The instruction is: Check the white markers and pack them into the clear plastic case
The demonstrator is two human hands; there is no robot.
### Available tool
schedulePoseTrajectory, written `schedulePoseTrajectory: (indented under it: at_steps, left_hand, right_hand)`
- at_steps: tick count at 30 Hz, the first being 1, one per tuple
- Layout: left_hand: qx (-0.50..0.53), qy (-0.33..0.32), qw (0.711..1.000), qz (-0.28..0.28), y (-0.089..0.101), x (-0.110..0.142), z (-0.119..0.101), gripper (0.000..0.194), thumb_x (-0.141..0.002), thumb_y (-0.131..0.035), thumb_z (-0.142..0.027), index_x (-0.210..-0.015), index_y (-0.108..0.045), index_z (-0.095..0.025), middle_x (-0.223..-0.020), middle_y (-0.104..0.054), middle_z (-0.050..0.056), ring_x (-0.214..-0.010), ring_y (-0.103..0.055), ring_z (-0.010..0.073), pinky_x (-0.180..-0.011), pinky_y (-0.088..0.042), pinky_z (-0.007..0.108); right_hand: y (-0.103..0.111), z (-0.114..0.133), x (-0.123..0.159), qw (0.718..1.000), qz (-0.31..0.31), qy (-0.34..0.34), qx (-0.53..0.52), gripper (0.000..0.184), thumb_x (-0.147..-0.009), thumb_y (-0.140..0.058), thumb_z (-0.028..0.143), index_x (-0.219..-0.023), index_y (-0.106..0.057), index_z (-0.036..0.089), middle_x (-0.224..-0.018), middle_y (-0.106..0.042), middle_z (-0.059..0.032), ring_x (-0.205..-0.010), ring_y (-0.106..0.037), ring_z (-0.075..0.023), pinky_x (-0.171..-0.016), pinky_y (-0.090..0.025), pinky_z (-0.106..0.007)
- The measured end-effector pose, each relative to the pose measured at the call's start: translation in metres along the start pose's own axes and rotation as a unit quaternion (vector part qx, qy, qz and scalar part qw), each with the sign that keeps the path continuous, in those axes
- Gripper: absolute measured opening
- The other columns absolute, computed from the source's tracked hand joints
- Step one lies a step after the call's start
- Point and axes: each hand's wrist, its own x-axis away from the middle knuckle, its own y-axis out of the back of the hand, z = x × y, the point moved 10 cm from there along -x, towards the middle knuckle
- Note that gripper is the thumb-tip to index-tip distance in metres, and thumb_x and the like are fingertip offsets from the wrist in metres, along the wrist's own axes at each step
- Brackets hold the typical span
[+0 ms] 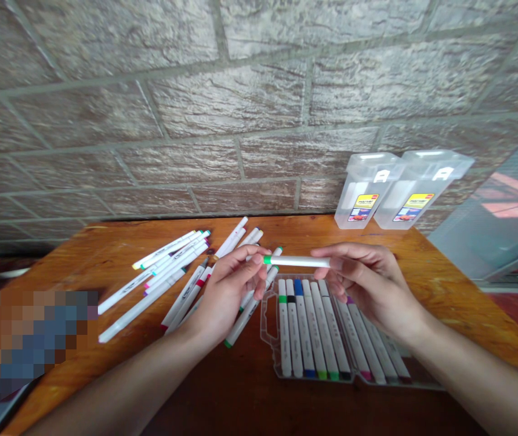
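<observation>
A white marker (302,261) with a green band lies level between my two hands, above the table. My left hand (236,275) pinches its green-banded end, and my right hand (368,275) grips the other end between thumb and fingers. Below them an open clear plastic case (268,333) holds a row of white markers (311,339) with green, black, blue and purple bands. My right hand and forearm hide part of the case's right half. Loose markers (254,309) lie under and beside my left hand.
More loose markers (163,272) are spread over the left of the wooden table (118,248). Two clear plastic boxes (363,188) with yellow labels stand at the back right, against the brick wall (259,109). A blurred-out patch (27,345) covers the left edge.
</observation>
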Motion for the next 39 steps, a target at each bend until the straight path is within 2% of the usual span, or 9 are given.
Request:
schedulePoseTrajectory:
  at_steps: [5,18,26,32,39]
  left_hand:
    - [0.001,0.001,1.0,0.0,0.0,-0.0001,0.0004,0.015,-0.091,-0.072,-0.028,-0.093,-0.071,-0.013,-0.07,-0.057,-0.001,-0.056,-0.051,0.01,-0.053,-0.041,0.023]
    - [-0.002,0.003,1.0,0.009,-0.0003,-0.0002,0.0011,0.015,-0.092,-0.071,-0.028,-0.092,-0.07,-0.014,-0.07,-0.056,-0.001,-0.055,-0.05,0.0098,-0.052,-0.04,0.022]
    - [-0.006,0.001,1.0,0.017,-0.0019,0.0004,0.001,0.016,-0.094,-0.069,-0.029,-0.089,-0.068,-0.014,-0.071,-0.056,0.0,-0.056,-0.051,0.0101,-0.053,-0.039,0.023]
    - [-0.025,-0.007,0.999,0.018,-0.0027,-0.0004,-0.0012,0.015,-0.095,-0.068,-0.028,-0.088,-0.068,-0.014,-0.07,-0.056,-0.001,-0.056,-0.049,0.0098,-0.055,-0.039,0.023]
    - [-0.042,-0.02,0.999,0.02,-0.0035,-0.002,-0.0017,0.019,-0.097,-0.068,-0.032,-0.092,-0.072,-0.015,-0.069,-0.058,-0.002,-0.055,-0.049,0.0087,-0.055,-0.039,0.022]
  right_hand:
    - [-0.0015,-0.0009,0.0007,1.0,0.01,-0.006,-0.01,0.019,-0.089,-0.078,0.036,-0.102,-0.086,0.024,-0.077,-0.08,-0.0064,-0.05,-0.053,-0.0107,-0.043,-0.043,-0.022]
    - [-0.0003,-0.0002,0.0003,1.0,-0.01,-0.021,-0.015,0.02,-0.085,-0.078,0.035,-0.099,-0.087,0.024,-0.074,-0.079,-0.0074,-0.047,-0.051,-0.0113,-0.04,-0.042,-0.023]
    - [-0.0022,0.0022,0.0012,1.0,0.016,0.011,0.006,0.019,-0.09,-0.077,0.033,-0.102,-0.086,0.024,-0.078,-0.08,-0.0072,-0.051,-0.056,-0.0117,-0.044,-0.045,-0.022]
    - [-0.0005,0.0037,0.0022,0.998,-0.011,0.015,0.058,0.016,-0.088,-0.082,0.034,-0.098,-0.086,0.023,-0.075,-0.08,-0.0065,-0.047,-0.055,-0.0094,-0.042,-0.045,-0.02]
    - [0.0064,0.0028,-0.0011,0.998,-0.047,0.019,0.041,0.014,-0.088,-0.082,0.034,-0.092,-0.086,0.022,-0.073,-0.079,-0.0052,-0.046,-0.054,-0.0084,-0.041,-0.043,-0.019]
